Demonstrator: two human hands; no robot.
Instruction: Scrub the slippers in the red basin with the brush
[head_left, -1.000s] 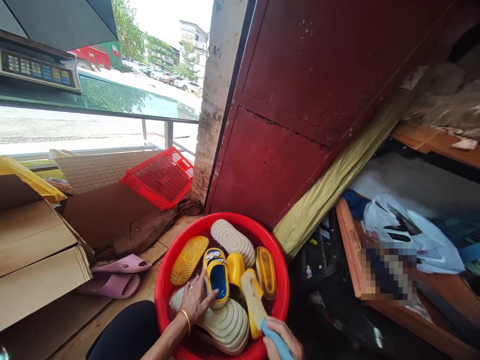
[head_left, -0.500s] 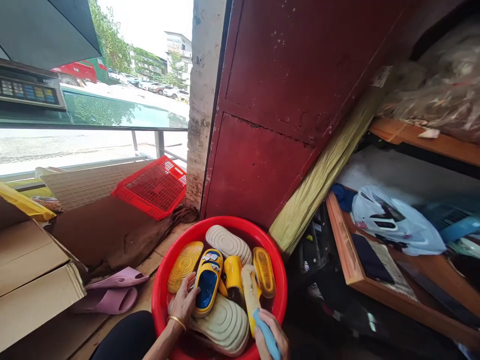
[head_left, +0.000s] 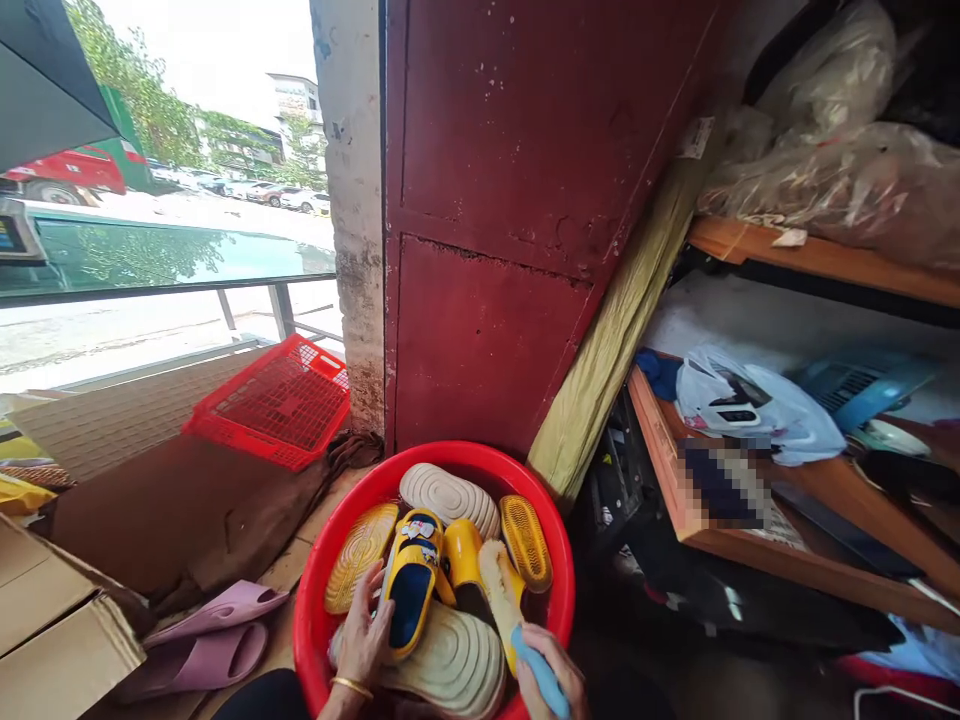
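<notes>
My left hand [head_left: 364, 632] grips the side of a small yellow slipper [head_left: 412, 580] with a dark blue inside and a cartoon figure on its strap. In my right hand [head_left: 551, 672] is the blue handle of a scrubbing brush [head_left: 540, 668]; its pale bristle end lies over a yellow slipper [head_left: 465, 555]. Both hands are above a red basin [head_left: 309, 590]. Soles up in it are a cream slipper [head_left: 450, 500] at the back, a larger cream slipper [head_left: 450, 655] in front and a yellow slipper [head_left: 364, 555] at the left. Another yellow slipper [head_left: 526, 543] leans at the right.
Pink slippers [head_left: 217, 640] and a cardboard box [head_left: 60, 620] lie left of the basin. A red plastic crate [head_left: 277, 405] rests behind them. The dark red door [head_left: 480, 330] stands close behind the basin. At the right is a wooden shelf [head_left: 750, 560] with bags.
The view has swung to the right, so the scene sits further left. My left hand still holds the slipper, now tilted slightly differently. The brush stays over the yellow slipper.
</notes>
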